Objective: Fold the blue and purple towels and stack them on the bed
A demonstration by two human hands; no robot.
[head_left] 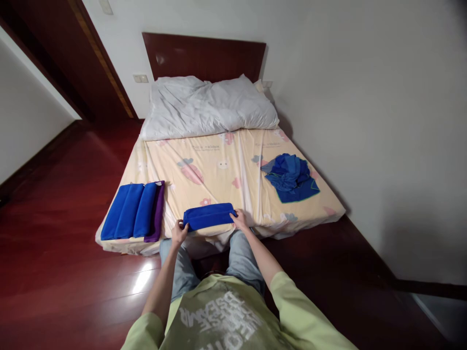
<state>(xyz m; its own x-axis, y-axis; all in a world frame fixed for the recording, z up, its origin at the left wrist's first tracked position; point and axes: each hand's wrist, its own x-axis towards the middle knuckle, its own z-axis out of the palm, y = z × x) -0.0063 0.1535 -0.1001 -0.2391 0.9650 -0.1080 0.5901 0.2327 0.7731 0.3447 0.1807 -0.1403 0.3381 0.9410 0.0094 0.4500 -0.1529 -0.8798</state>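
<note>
A blue towel [208, 217], folded into a long narrow strip, lies across the front edge of the bed in front of my legs. My left hand [179, 232] pinches its left end, thumb on top. At its right end my right hand [239, 219] grips the near corner. Several folded towels [127, 211] lie side by side at the bed's left corner, blue ones with a purple one [158, 211] at their right. Over on the right sits a crumpled heap of blue cloths [290, 177], one showing a green edge.
The bed [215, 187] has a cream sheet with carrot and rabbit prints. A white quilt or pillow [211, 107] lies bunched against the dark wooden headboard [207, 56]. A wall runs along the right, and dark red wooden flooring [73, 262] lies at the left.
</note>
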